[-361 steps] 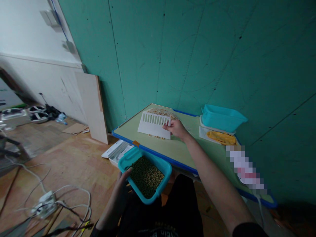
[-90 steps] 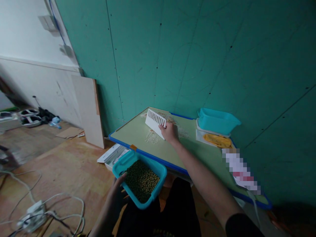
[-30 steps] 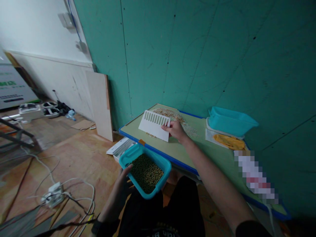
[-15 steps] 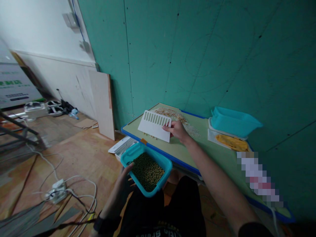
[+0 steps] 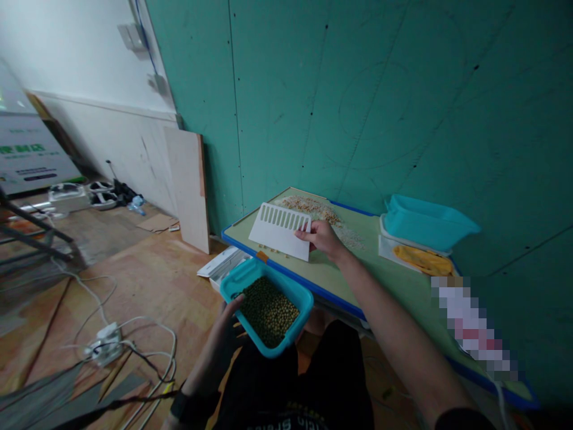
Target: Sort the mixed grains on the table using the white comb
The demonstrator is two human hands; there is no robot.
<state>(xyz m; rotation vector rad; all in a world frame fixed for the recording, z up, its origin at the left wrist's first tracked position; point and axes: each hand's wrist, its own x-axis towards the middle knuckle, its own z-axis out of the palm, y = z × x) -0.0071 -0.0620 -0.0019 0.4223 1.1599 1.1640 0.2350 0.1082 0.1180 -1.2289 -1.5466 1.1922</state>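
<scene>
My left hand [image 5: 228, 322] grips the near-left side of a teal plastic tub [image 5: 301, 298], thumb over the rim and fingers underneath. Dark green beans and pale yellow beans [image 5: 282, 316] lie in the tub, which is just below the table's front edge. My right hand [image 5: 323, 239] is closed on the right end of a white slotted scraper [image 5: 280, 239], thumb on top. The scraper leans over the tabletop with its slots toward the wall. A few pale beans [image 5: 268, 248] lie by its lower edge, and behind it spreads a pile of mixed grains [image 5: 313, 208].
On the table's [image 5: 371, 263] right stand a teal scoop-shaped container [image 5: 430, 218] and a yellow cloth [image 5: 423, 261]. A green wall [image 5: 277, 89] closes off the back. White cables and a power strip [image 5: 105, 345] lie on the floor at left, near a leaning board [image 5: 188, 185].
The scraper has shifted very slightly toward the table's front edge. My left hand keeps its hold on the tub, and the whole view has drifted a little.
</scene>
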